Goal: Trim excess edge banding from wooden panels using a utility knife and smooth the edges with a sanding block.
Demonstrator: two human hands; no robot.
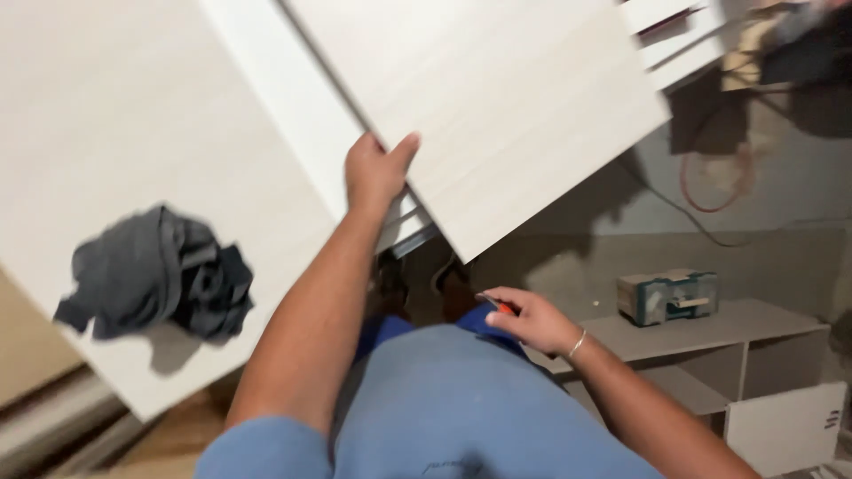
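My left hand (pixel 376 168) grips the near edge of a large pale wood-grain panel (pixel 497 98) that lies tilted across the upper middle of the view. My right hand (pixel 525 318) hovers low by my blue shirt, closed around a small tool with an orange handle (pixel 502 308); only a bit of the handle shows. A second pale panel (pixel 115 133) lies to the left, with a narrow white strip (pixel 284 98) between the two.
A crumpled dark grey cloth (pixel 160 275) rests on the left panel. At the right stands a low grey shelf unit (pixel 719 337) with a small teal-and-beige box (pixel 667 295) on top. A red cable (pixel 710 191) hangs on the grey wall.
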